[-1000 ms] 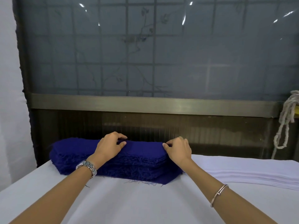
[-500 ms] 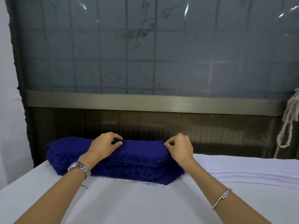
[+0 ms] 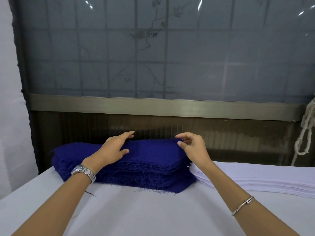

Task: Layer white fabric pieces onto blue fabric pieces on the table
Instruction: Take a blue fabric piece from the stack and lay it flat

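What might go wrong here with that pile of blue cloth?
The right hand pinches only a corner of the top blue piece; frayed threads along the front of the blue stack may snag and drag lower pieces askew. Its wrist crosses a corner of the white stack and might ruffle it.

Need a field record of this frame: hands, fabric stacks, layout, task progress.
left hand: rests on the blue stack, fingers straight
right hand: pinches the right far corner of the top blue piece
blue stack: frayed edges, on the table
white stack: on the table, just right of the blue stack
progress: no white piece on blue yet
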